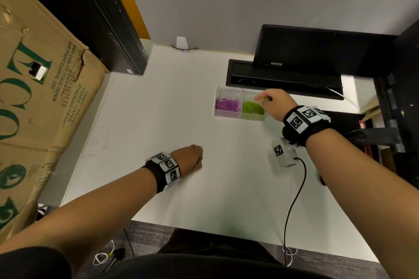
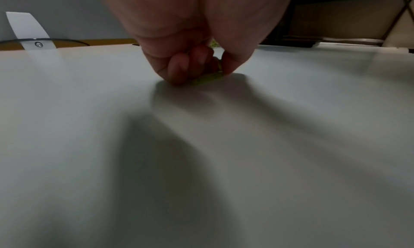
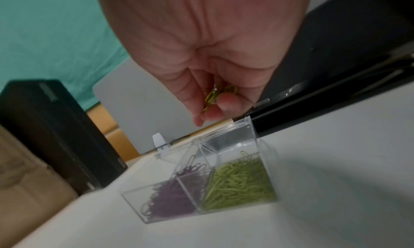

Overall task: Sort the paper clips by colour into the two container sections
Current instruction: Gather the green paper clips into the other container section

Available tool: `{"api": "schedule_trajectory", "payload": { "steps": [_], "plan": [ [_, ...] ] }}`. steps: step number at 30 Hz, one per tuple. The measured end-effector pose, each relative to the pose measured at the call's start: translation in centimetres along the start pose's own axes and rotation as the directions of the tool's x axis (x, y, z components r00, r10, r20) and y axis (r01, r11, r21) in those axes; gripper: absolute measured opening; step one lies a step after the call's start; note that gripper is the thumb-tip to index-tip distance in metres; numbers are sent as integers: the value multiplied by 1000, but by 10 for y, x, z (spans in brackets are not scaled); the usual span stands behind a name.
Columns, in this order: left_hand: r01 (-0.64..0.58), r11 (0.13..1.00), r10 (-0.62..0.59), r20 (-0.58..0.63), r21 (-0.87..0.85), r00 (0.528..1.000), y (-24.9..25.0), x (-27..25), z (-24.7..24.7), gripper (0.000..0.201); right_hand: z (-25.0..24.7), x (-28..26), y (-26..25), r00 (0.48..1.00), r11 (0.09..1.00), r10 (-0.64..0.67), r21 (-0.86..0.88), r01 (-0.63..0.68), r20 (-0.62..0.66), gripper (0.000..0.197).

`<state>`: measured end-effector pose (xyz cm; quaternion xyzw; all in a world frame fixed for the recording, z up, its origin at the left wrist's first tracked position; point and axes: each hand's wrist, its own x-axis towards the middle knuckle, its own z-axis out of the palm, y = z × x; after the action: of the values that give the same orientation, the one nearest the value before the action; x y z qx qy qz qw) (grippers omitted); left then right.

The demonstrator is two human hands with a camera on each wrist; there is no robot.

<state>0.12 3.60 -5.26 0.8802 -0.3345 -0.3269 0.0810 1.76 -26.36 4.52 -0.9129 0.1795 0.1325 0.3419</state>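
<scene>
A clear two-section container (image 1: 226, 113) (image 3: 139, 197) stands on the white desk. Its left section holds purple clips (image 1: 227, 104) (image 3: 172, 195), its right section green clips (image 1: 252, 107) (image 3: 239, 182). My right hand (image 1: 275, 102) (image 3: 212, 99) hovers above the green section and pinches a few green clips (image 1: 264, 99) (image 3: 216, 93) in its curled fingers. My left hand (image 1: 191, 157) (image 2: 197, 65) rests on the desk nearer me, fingers curled, pinching green clips (image 2: 209, 78) against the surface.
A large cardboard box (image 1: 34, 97) stands at the left, a black computer case (image 1: 113, 18) behind it. A black monitor base (image 1: 283, 77) lies just behind the container. A white sensor box (image 1: 282, 154) with a black cable (image 1: 294, 199) hangs under my right wrist.
</scene>
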Motion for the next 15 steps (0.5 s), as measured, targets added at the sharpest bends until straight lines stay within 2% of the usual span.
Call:
{"api": "schedule_trajectory", "payload": {
  "steps": [2,4,7,9,12,13,15],
  "plan": [
    [-5,997,4,-12,-75,1000,0,3,-2,11,4,12,-1,1000,995,29,-94,-28,8,30],
    [32,972,-47,-61,-231,997,3,8,-11,13,11,19,-2,998,984,48,-175,-41,33,33],
    [105,885,-211,-189,-454,959,7,16,-33,13,20,24,-5,997,961,54,-273,-35,63,39],
    [88,799,-270,-223,-595,937,6,22,-50,12,23,21,-8,998,943,29,-334,-11,51,40],
    [24,636,-304,-221,-771,927,3,30,-77,21,33,6,-14,990,890,-130,-447,91,-56,33],
    [13,609,-308,-221,-793,925,4,32,-86,22,41,-1,-17,979,875,-197,-459,152,-51,31],
    [-13,630,-286,-248,-776,926,8,39,-102,22,71,-20,-25,954,873,-289,-386,298,82,32]
  ]
}}
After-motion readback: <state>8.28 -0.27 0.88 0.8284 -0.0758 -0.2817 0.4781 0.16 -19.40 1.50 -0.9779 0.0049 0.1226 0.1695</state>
